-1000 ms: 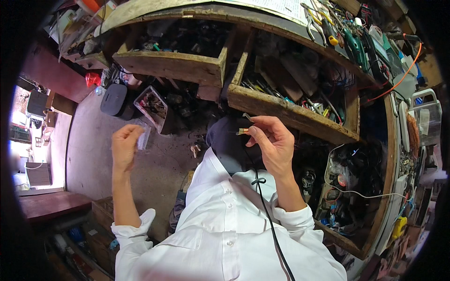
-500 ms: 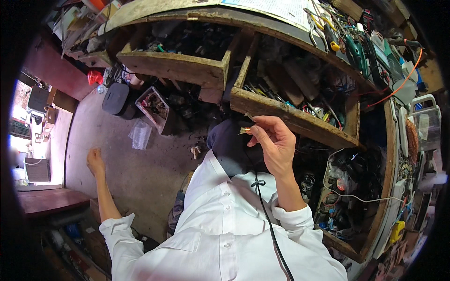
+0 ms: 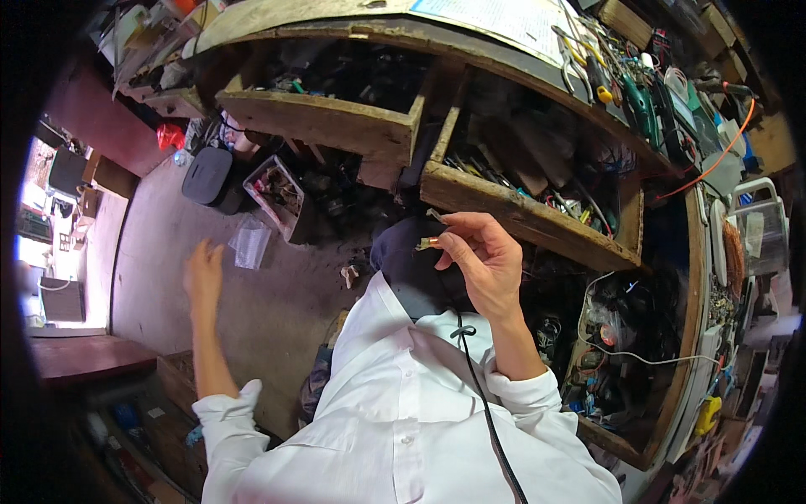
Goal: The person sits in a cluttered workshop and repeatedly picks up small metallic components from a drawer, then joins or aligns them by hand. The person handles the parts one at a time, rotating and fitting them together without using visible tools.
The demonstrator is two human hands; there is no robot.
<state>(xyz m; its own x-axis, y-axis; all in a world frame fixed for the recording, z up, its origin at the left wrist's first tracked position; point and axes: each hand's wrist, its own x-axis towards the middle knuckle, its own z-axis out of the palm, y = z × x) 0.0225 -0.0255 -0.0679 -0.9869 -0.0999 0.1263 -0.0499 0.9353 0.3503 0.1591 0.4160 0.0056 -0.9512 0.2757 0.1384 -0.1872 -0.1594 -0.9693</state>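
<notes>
My right hand (image 3: 484, 265) is raised over my lap, thumb and fingers closed on a small copper-coloured piece with pale, thin ends (image 3: 429, 244); its exact kind is too small to tell. A little grey strip (image 3: 435, 216) pokes out by the tip of my index finger. Out to the left, above the floor, my left hand (image 3: 203, 275) is slightly blurred. Its fingertips look parted, and nothing shows in them. Beyond my right hand is an open wooden drawer (image 3: 520, 208) with pens, tools and loose parts inside.
A second open drawer (image 3: 319, 119) juts from the workbench at left. Pliers (image 3: 574, 69) and screwdrivers lie on the benchtop. On the floor are a dark bin (image 3: 207, 176), a box of scrap (image 3: 275, 197) and bubble wrap (image 3: 249, 244). A white cable (image 3: 646, 359) crosses the parts at right.
My left hand has swung right and slightly upward, toward my body, its fingers coming apart. The right hand, still holding the small copper-coloured piece, has shifted slightly left.
</notes>
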